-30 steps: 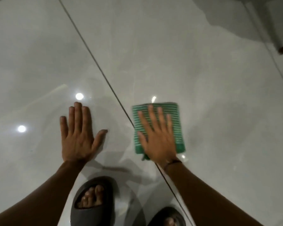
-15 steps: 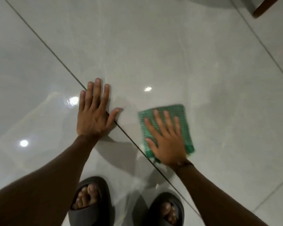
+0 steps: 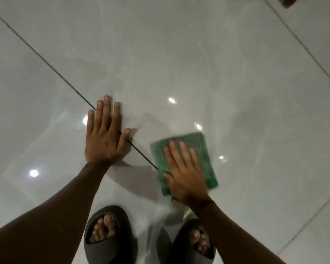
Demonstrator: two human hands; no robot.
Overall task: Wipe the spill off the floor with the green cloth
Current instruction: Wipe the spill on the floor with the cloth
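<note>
Two flat hands press down on the floor (image 3: 179, 54). The right hand (image 3: 187, 174) lies open-palmed on the green cloth (image 3: 204, 149), gripping nothing; the left hand (image 3: 103, 138), fingers spread and empty, straddles a grout line (image 3: 46, 62).

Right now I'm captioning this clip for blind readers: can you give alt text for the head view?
A right hand presses flat on a folded green cloth on a glossy pale tiled floor. The left hand rests flat across a dark grout line, and two dark slides show below.

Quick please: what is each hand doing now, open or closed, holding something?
Left hand: open, flat on the floor, holding nothing.
Right hand: open, flat, pressing the cloth to the floor, not gripping it.
</note>
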